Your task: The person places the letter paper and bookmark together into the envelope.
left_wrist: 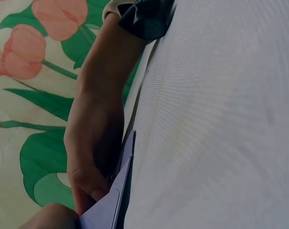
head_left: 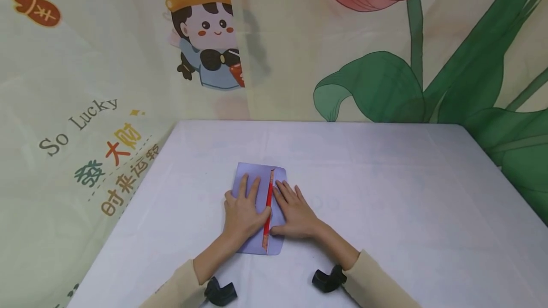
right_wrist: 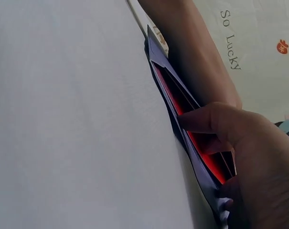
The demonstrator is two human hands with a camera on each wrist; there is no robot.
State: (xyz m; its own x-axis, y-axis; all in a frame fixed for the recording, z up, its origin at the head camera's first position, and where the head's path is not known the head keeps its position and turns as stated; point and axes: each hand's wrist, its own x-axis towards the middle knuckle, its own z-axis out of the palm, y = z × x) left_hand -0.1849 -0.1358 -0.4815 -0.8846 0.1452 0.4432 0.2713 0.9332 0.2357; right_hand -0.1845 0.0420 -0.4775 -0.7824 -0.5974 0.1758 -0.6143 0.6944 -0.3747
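A purple folded card or sleeve [head_left: 252, 247] lies on the table, a red strip [head_left: 269, 198] showing along the slit between its two panels. My left hand [head_left: 245, 215] rests spread on the wider left panel, its thumb reaching over the strip. On the narrower right panel my right hand [head_left: 299, 215] lies with fingers extended and thumb near the slit. In the right wrist view the right hand [right_wrist: 263, 157] touches the purple edge [right_wrist: 159, 52], which stands slightly raised beside red [right_wrist: 213, 167]. The left wrist view shows a purple flap [left_wrist: 101, 212] lifted at an angle; the left fingertips are hidden there.
The white-covered table [head_left: 385, 194] extends around the card. Behind it hangs a printed cloth backdrop [head_left: 282, 61] with a tulip and a cartoon figure. A black camera mount [head_left: 220, 292] sits at the left wrist, another black mount [head_left: 328, 279] at the right.
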